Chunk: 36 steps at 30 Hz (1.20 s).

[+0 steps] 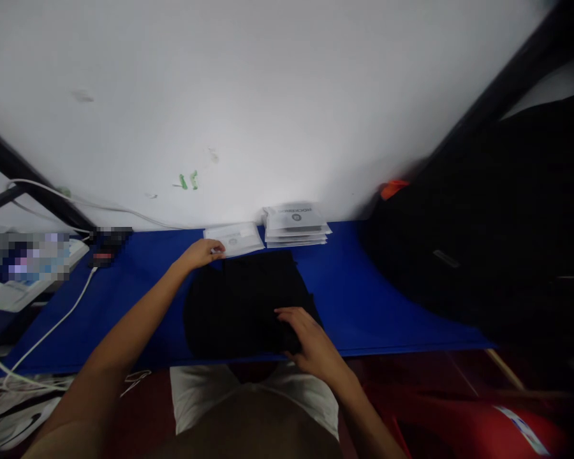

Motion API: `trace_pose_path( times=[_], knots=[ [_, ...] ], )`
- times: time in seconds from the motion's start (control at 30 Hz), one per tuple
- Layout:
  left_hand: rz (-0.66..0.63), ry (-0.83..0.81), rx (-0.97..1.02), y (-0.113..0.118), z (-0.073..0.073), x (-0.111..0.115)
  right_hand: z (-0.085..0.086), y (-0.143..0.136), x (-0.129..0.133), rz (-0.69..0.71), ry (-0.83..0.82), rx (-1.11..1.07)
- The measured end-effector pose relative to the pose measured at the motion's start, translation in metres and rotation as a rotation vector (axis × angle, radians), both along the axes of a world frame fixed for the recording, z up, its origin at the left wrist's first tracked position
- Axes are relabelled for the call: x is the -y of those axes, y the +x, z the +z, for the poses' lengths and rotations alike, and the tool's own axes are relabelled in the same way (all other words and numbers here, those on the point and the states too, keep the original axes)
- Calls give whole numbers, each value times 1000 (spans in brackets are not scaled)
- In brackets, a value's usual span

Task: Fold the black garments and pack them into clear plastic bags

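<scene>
Touching white packet (245, 238) just left of packet stack (296, 225) with left hand (201, 253), curling right hand (314, 343) over black cloth (249, 303) in front, can't tell if clamping with either grip, probably doing best by keeping cloth flat and handling packet by edge.

Free: blue surf. (349, 287) R of blk cloth (243, 299) | Obst: pkt stack (296, 223) rear, blk mass (449, 223) R
</scene>
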<state>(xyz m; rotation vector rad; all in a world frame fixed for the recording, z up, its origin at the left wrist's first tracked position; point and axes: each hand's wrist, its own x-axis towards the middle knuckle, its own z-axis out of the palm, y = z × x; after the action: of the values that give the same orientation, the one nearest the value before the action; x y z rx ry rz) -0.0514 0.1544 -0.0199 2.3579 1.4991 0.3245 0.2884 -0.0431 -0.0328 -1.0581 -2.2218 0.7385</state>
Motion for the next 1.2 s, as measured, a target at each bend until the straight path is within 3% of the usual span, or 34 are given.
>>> trace_pose_path(
  times=[0.27, 0.43, 0.53, 0.7, 0.8, 0.9, 1.1, 1.2],
  knots=[
    [25, 150, -30, 3, 6, 15, 1, 0, 1, -6, -21, -8],
    [-16, 291, -1, 14, 20, 39, 1, 0, 0, 11, -9, 4],
    [-95, 385, 62, 29, 31, 63, 0, -1, -2, 30, 96, -58],
    [-265, 350, 78, 64, 42, 116, 9, -9, -5, 91, 402, -156],
    [-366, 248, 138, 80, 36, 143, 16, -17, -10, 140, 523, -152],
    [-333, 170, 244, 88, 21, 161, 15, -24, -17, 164, 551, -65],
    [-217, 212, 211, 87, -4, 176, -8, -34, -19, 45, 395, 208],
    [-224, 227, 157, 89, -9, 178, -10, -38, -15, -9, 282, 274]
  ],
)
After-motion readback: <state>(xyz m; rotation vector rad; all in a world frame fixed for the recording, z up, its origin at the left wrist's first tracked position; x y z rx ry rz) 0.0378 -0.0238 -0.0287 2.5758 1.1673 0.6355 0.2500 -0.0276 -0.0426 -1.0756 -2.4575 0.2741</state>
